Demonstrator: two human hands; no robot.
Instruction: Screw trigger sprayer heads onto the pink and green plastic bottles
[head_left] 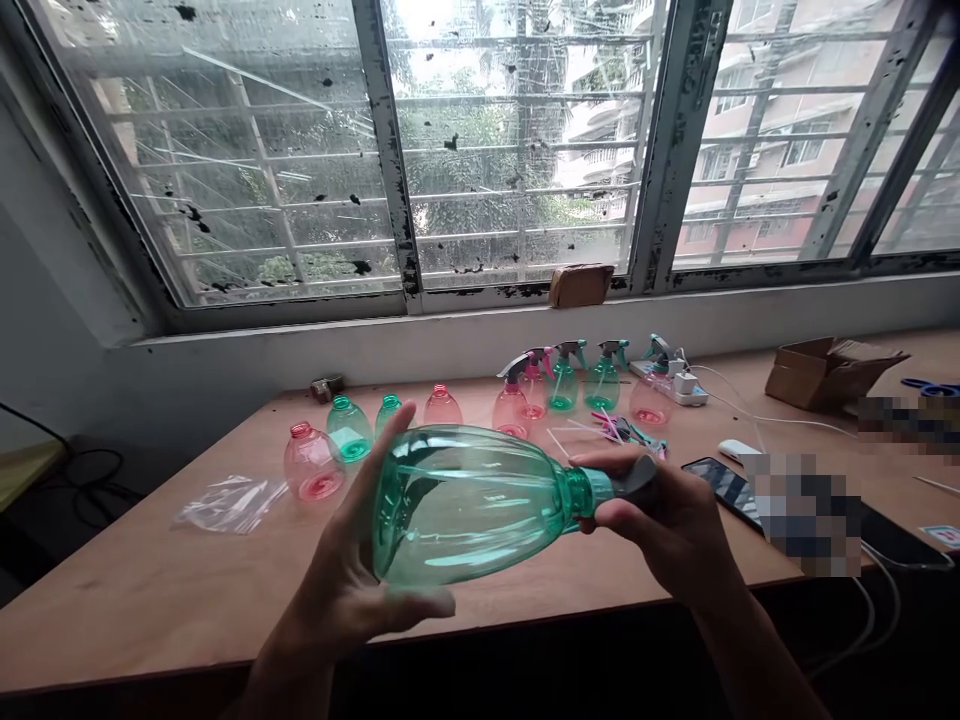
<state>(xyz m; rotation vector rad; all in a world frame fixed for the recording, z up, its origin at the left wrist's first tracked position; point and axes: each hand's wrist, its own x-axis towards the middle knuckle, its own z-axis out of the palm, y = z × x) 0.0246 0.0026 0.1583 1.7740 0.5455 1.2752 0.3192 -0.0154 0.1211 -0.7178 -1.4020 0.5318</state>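
A see-through green spray bottle (472, 505) lies sideways in the air before me, its base to the left. My left hand (349, 575) is wrapped round the base, thumb below and fingers behind it. At the neck, the fingers of my right hand (671, 515) close on the grey and teal spray head (634, 485), which they partly cover. Behind stand open-necked bottles: a pink one (313, 465), a green one (349, 430), a smaller-looking green one (389, 408) and another pink one (442, 407). Loose spray heads (634, 437) with tubes lie farther right.
Several bottles with heads, such as a green one (601, 383), line the back of the wooden table (150, 600). A plastic bag (232, 502) lies left. On the right are a power strip (688, 392), an open cardboard box (825, 372), a white mouse (739, 450) and phones (724, 485).
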